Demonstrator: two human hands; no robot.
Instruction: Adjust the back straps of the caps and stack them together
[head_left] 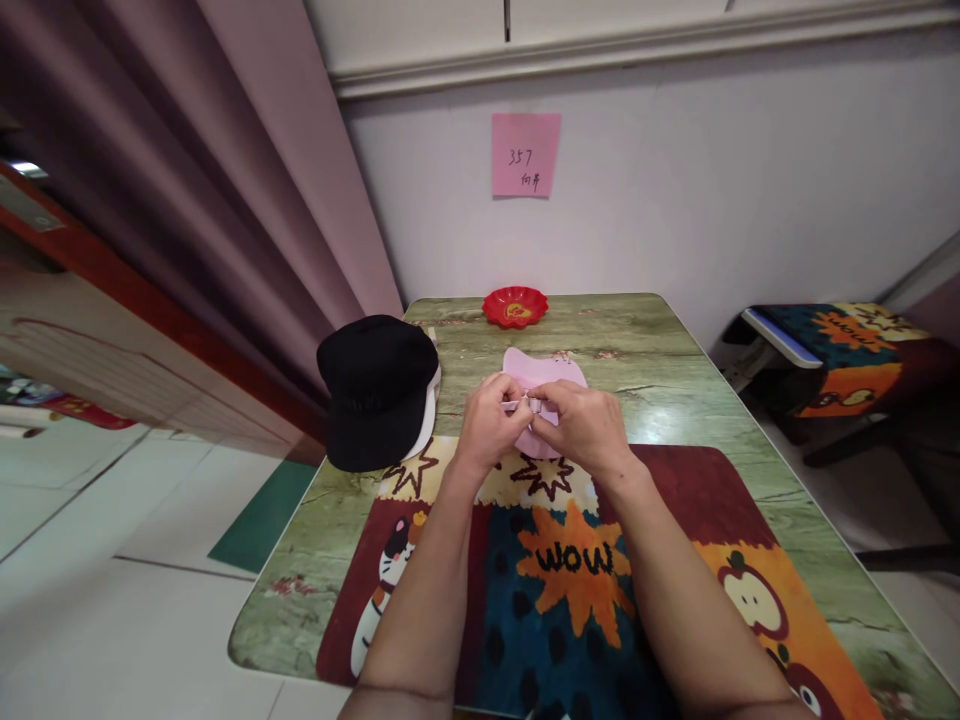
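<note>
A pink flat item (pixel 545 371), possibly a cap or visor, lies at the middle of the table with part of it under both hands. My left hand (pixel 493 415) pinches the end of a thin pale strap (pixel 511 406) over it. From the right, my right hand (pixel 583 420) closes its thumb and fingers on the other side of the same strap, near a small buckle-like piece (pixel 534 404). The fingertips of both hands nearly meet. Fine detail between them is too small to tell.
A black cap (pixel 379 385) with a white item under it sits on the table's left edge. Behind the hands is a red scalloped dish (pixel 516 307). A patterned mat (pixel 510 600) covers the near side. A stool (pixel 847 350) stands right.
</note>
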